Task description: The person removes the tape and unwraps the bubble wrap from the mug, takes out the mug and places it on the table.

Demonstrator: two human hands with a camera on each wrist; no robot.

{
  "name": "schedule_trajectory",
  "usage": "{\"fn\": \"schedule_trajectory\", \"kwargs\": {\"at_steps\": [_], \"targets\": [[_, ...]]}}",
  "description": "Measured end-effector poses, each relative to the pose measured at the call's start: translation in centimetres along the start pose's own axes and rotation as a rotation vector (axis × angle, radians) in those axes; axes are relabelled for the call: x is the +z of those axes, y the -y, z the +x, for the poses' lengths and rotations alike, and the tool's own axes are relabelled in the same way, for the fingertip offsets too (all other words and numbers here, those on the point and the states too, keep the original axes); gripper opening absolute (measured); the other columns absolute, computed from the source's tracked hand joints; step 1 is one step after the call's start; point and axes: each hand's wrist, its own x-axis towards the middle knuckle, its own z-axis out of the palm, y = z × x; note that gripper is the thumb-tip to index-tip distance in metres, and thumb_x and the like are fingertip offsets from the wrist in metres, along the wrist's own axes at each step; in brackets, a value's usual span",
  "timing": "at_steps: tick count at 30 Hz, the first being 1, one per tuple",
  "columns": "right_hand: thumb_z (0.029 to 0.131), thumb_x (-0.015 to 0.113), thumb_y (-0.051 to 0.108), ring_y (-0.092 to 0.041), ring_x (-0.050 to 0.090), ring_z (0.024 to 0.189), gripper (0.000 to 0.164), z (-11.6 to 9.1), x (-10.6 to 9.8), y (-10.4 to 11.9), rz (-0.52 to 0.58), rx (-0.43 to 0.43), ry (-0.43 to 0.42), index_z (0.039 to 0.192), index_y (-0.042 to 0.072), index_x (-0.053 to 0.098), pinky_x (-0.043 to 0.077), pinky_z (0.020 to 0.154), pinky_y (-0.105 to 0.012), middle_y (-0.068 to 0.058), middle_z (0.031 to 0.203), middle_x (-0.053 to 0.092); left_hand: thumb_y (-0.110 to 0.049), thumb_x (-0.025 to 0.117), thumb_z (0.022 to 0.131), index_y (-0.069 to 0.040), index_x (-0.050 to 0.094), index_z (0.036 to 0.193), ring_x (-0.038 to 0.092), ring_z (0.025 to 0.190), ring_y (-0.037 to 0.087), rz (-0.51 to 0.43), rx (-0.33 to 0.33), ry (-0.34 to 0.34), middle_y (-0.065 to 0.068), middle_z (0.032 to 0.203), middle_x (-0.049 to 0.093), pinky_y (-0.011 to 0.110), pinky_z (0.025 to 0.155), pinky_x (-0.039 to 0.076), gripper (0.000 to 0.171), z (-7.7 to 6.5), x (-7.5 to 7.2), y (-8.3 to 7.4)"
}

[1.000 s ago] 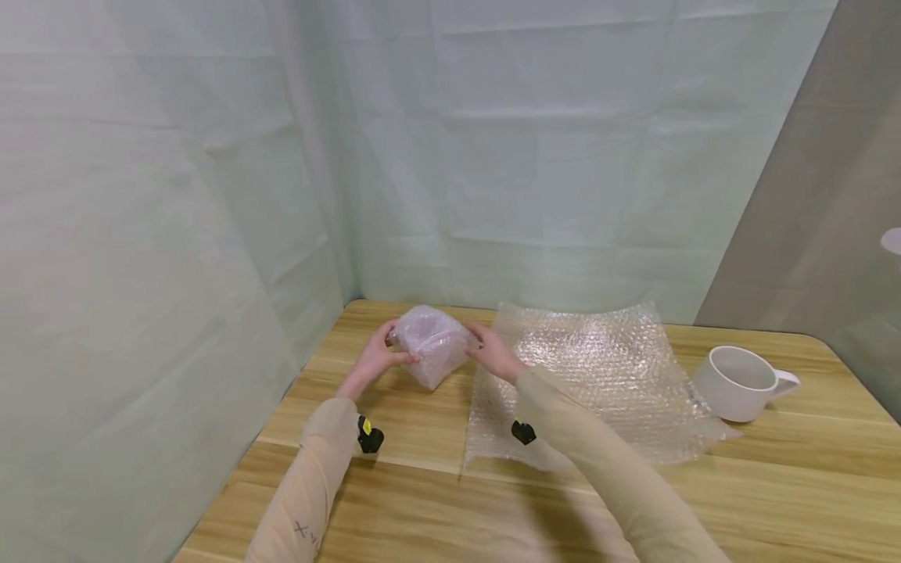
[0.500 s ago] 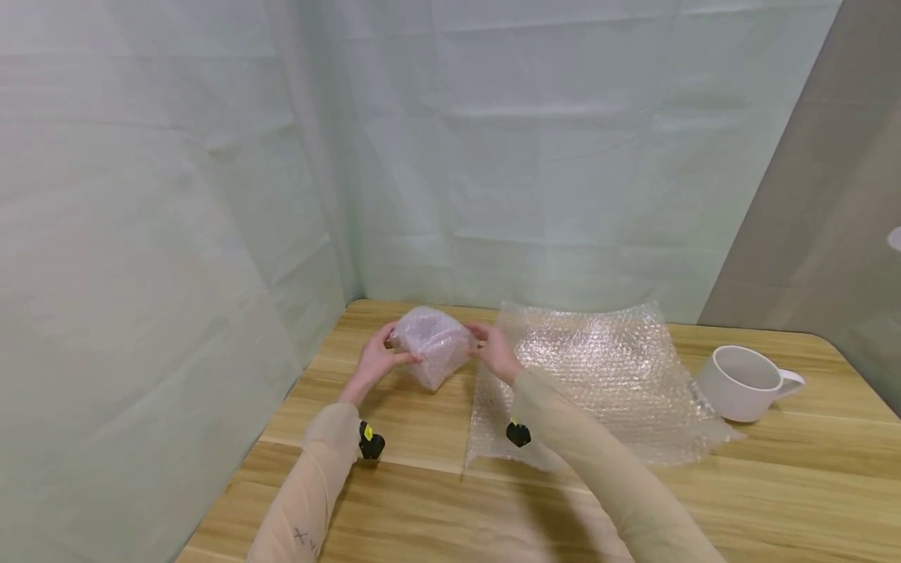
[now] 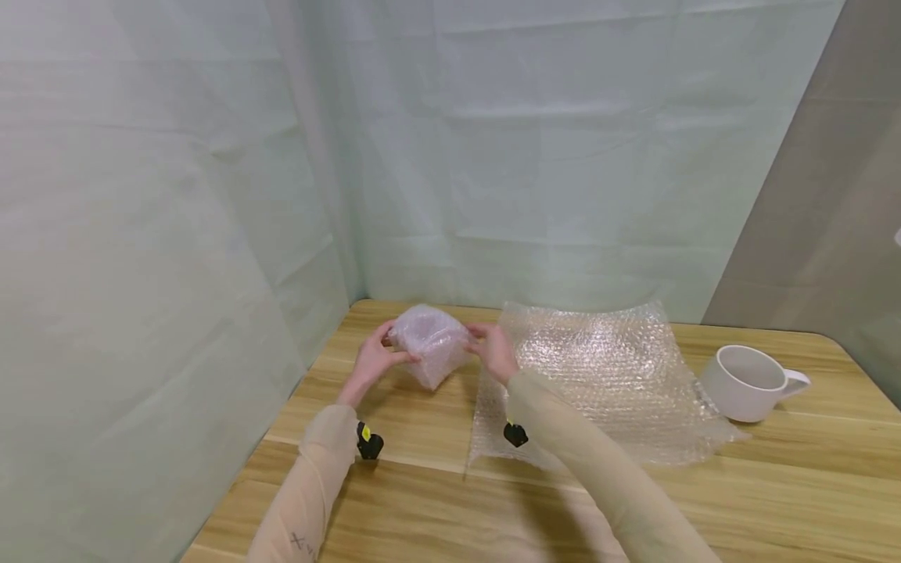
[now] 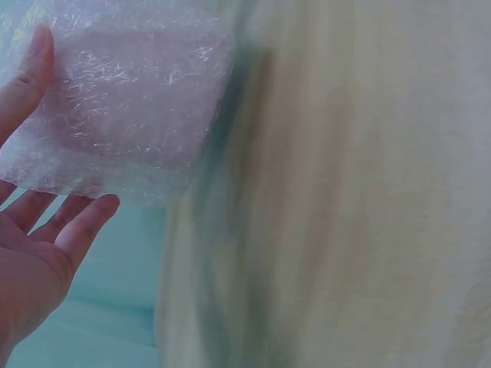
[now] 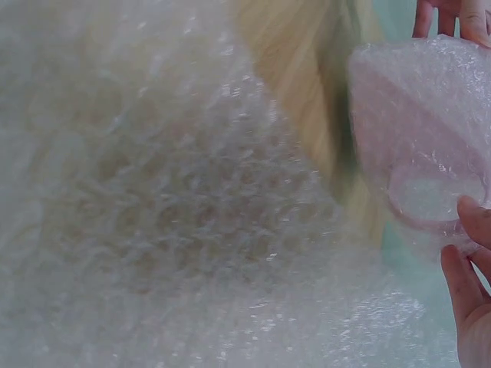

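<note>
A pinkish mug wrapped in bubble wrap (image 3: pixel 432 348) is held between both hands at the back left of the table. Its looped handle shows through the plastic in the right wrist view. My left hand (image 3: pixel 371 361) grips the left side, with the thumb (image 4: pixel 29 80) on one face and the fingers on the opposite side. At the handle end, my right hand (image 3: pixel 497 353) pinches the wrapping between thumb and fingers (image 5: pixel 462 284). Whether the bundle's lower corner touches the table is unclear.
A flat sheet of bubble wrap (image 3: pixel 598 383) covers the table (image 3: pixel 429 500) beneath and beyond the right forearm. On the sheet's right edge stands an unwrapped white mug (image 3: pixel 744 383), handle pointing right. Pale curtains (image 3: pixel 535 172) hang behind the table and along its left.
The right forearm has shifted slightly left, and the head view has turned a little left. Both hands keep hold of the wrapped mug, which stays nearly in place.
</note>
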Motion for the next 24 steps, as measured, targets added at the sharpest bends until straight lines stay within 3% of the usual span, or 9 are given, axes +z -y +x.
{"fn": "schedule_trajectory", "kwargs": {"at_steps": [8, 14, 24], "targets": [[0.081, 0.066, 0.005, -0.026, 0.057, 0.097, 0.036, 0.2, -1.3, 0.8, 0.116, -0.015, -0.006, 0.114, -0.004, 0.058, 0.045, 0.083, -0.033, -0.016, 0.108, 0.060, -0.016, 0.085, 0.060, -0.008, 0.052, 0.122, 0.052, 0.097, 0.024, 0.046, 0.072, -0.014, 0.009, 0.109, 0.058, 0.036, 0.074, 0.045, 0.070, 0.6, -0.5, -2.1], [0.077, 0.068, 0.000, -0.026, 0.059, 0.093, 0.034, 0.3, -2.4, 0.9, 0.131, -0.074, -0.027, 0.110, -0.005, 0.061, 0.046, 0.080, -0.032, -0.017, 0.102, 0.062, -0.017, 0.086, 0.059, -0.009, 0.055, 0.118, 0.052, 0.093, 0.023, 0.068, 0.082, -0.023, 0.008, 0.106, 0.058, 0.035, 0.070, 0.045, 0.067, 0.9, -0.1, -3.0], [0.075, 0.070, -0.001, -0.023, 0.060, 0.090, 0.036, -0.1, -4.4, 0.9, 0.136, -0.016, -0.040, 0.110, -0.003, 0.061, 0.049, 0.075, -0.030, -0.015, 0.100, 0.063, -0.021, 0.086, 0.059, -0.009, 0.054, 0.120, 0.052, 0.093, 0.023, 0.099, 0.076, -0.017, 0.008, 0.107, 0.058, 0.036, 0.070, 0.046, 0.070, 1.2, 0.9, -4.7]]}}
